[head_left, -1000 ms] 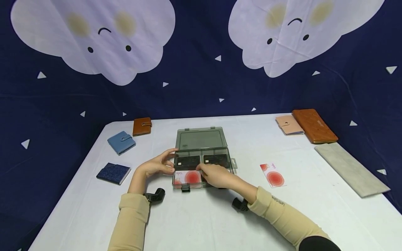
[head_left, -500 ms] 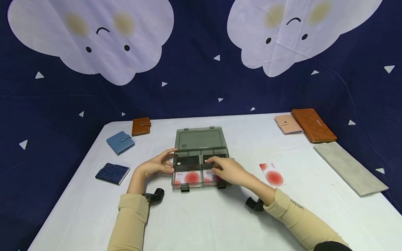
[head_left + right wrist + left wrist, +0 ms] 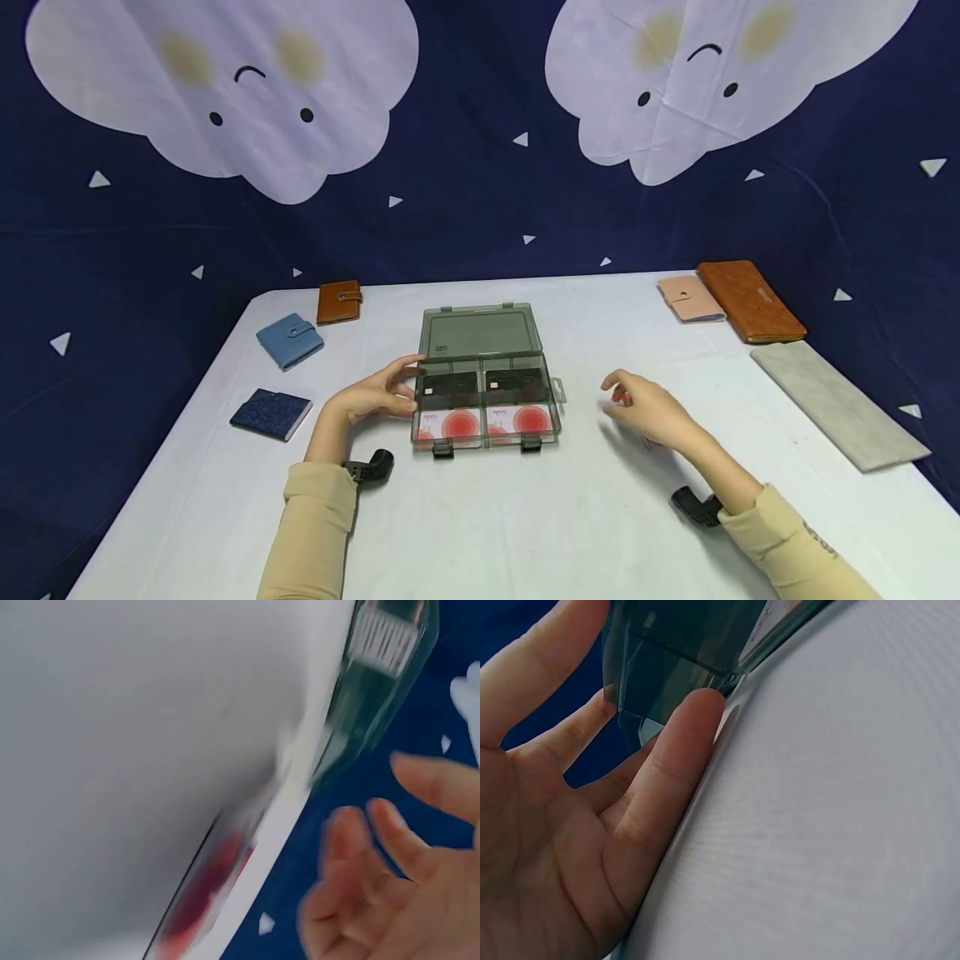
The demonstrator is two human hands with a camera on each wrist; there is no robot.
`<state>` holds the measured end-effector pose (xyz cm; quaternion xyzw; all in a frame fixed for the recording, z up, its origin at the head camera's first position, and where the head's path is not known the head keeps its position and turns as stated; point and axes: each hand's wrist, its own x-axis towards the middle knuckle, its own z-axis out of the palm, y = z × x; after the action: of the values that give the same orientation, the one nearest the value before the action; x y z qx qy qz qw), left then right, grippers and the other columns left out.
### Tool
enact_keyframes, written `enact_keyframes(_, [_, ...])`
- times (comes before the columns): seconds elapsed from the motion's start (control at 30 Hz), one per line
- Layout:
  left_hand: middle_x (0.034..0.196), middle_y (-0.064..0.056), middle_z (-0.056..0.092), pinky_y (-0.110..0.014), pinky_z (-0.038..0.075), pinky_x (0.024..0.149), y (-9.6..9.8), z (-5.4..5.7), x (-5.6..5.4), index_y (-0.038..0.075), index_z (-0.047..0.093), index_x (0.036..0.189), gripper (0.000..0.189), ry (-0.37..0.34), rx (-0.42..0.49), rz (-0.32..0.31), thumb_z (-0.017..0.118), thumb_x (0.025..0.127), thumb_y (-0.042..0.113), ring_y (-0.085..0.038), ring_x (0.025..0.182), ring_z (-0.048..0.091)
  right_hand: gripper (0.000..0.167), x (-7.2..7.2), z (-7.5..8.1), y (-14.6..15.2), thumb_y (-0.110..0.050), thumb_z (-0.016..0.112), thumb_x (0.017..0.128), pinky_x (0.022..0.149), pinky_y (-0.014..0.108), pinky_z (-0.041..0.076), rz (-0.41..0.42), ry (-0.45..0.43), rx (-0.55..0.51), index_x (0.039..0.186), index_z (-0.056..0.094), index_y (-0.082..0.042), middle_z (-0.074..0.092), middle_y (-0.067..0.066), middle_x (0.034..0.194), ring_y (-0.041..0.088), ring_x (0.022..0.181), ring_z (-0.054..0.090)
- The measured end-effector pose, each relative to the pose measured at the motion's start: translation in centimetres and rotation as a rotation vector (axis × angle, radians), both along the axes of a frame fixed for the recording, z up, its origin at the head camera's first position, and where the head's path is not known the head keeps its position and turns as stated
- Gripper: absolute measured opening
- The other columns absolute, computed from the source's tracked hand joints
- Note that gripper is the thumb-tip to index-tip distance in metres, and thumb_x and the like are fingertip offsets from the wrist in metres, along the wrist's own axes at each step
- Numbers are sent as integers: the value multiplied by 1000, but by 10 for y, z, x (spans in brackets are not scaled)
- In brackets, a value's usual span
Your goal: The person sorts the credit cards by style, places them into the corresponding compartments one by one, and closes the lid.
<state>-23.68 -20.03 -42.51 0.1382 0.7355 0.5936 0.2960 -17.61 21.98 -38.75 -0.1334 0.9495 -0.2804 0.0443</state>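
A translucent green divided box point(image 3: 487, 447) sits mid-table, its lid point(image 3: 480, 329) folded back. Its rear compartments hold dark chip cards, a left one point(image 3: 453, 388) and a right one point(image 3: 517, 384). White cards with red circles lie in the front compartments, one at left point(image 3: 450, 424) and one at right point(image 3: 522, 420). My left hand point(image 3: 375, 393) touches the box's left side with spread, fairly straight fingers. Off to the right, my right hand point(image 3: 655, 412) hovers with relaxed fingers, holding nothing. Below it, a loose red-and-white card point(image 3: 199, 907) lies on the table, mostly hidden in the head view.
At left lie a brown card holder point(image 3: 339, 302), a blue one point(image 3: 290, 341) and a dark denim one point(image 3: 271, 414). To the right are a pink card holder point(image 3: 692, 299), a large brown wallet point(image 3: 752, 302) and a long grey pouch point(image 3: 840, 406).
My right hand has left the box and moved right, over the loose card. The front right compartment's card, at first covered by that hand, shows fully. My left hand stays put.
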Motion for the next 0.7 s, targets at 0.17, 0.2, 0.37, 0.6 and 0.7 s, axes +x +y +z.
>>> enact_keyframes(0.17, [148,-22,11,-30,50,76,-1,-1,-1,14,12,149,90,1,13,-6,67,79,-2,-15,92,53,54,8,-1,26,-34,74,75,59,44,43,-90,-90,230,109,52,2,55,18,93,31,78,54])
enact_keyframes(0.2, [148,-23,11,-30,50,76,-1,-1,0,13,12,149,90,4,18,-9,67,79,-2,-15,92,53,62,9,-1,30,-38,76,73,58,46,43,-108,-111,276,111,50,3,54,21,95,34,79,54])
enact_keyframes(0.37, [148,-24,10,-30,50,76,-1,-1,0,13,12,149,90,7,23,-15,68,79,-1,-15,92,53,81,10,-1,39,-45,78,67,61,54,43,-125,-182,358,119,43,7,52,31,100,46,84,54])
enact_keyframes(0.6, [148,-21,12,-31,50,76,0,0,1,15,13,149,90,0,4,1,68,79,-2,-15,92,52,76,-10,-2,38,-26,84,63,68,48,44,-7,-239,232,117,42,5,55,27,97,33,81,52])
enact_keyframes(0.7, [148,-21,12,-31,50,76,0,0,1,15,13,149,90,1,5,1,67,79,-2,-15,91,53,76,-20,-2,37,-19,85,61,72,45,42,31,-285,195,118,40,5,55,27,101,30,81,49])
